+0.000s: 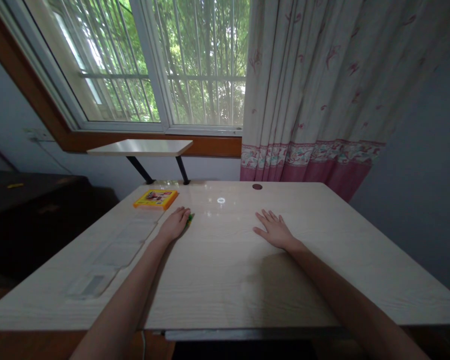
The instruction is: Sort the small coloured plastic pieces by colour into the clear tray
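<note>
Two hands over the tabletop [217, 280], one covering a small item.

I report my left hand [175, 223] palm down, left of the tabletop's middle, fingers close together over a green-and-yellow item [189, 220] that shows only at the hand's right side; whether I pinch it or merely cover it, I cannot tell. My right hand [273, 230] is spread, palm down, right of the middle, fingers towards the far edge. A flat yellow box [156, 199] lies near the far left corner; clear plastic trays [123, 245] lie along the left edge.
</note>
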The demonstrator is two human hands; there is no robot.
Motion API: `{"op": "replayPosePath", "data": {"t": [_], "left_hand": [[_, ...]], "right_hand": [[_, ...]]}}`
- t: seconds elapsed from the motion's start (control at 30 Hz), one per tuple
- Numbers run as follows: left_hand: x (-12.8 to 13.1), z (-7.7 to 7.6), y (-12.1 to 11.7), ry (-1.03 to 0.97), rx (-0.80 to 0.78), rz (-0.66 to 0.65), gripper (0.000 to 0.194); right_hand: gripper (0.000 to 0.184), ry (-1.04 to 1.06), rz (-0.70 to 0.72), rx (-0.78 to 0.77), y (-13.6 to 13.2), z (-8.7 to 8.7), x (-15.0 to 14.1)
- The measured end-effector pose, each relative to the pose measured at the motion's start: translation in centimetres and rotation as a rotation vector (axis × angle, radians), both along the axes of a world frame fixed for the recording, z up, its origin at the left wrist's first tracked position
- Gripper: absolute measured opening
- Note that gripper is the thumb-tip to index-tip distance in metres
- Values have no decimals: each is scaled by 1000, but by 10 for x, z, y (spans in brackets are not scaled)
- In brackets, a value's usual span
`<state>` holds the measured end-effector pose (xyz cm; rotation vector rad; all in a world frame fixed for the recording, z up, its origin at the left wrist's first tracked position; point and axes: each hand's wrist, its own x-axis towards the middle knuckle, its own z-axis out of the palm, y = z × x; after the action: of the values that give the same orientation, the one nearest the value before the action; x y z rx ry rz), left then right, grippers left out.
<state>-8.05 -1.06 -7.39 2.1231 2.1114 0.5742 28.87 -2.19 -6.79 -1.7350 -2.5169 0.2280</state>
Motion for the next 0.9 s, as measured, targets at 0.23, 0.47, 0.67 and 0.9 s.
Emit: {"op": "replayPosePath", "data": {"t": [0.23, 0.47, 0.67, 0.9], "left_hand": [[8, 3, -3, -59, -17, -80, 59], [21, 7, -8, -64, -25, -137, 54], [43, 6, -11, -75, 0, -198, 51], [81, 5, -14, -84, -2, -296, 52]], "right_hand": [[72, 7, 1, 15, 0, 0, 0], [73, 10, 8, 15, 0, -1, 0], [71, -7, 0, 8, 0, -1, 0], [72, 14, 1, 21, 1, -3, 1]]}}
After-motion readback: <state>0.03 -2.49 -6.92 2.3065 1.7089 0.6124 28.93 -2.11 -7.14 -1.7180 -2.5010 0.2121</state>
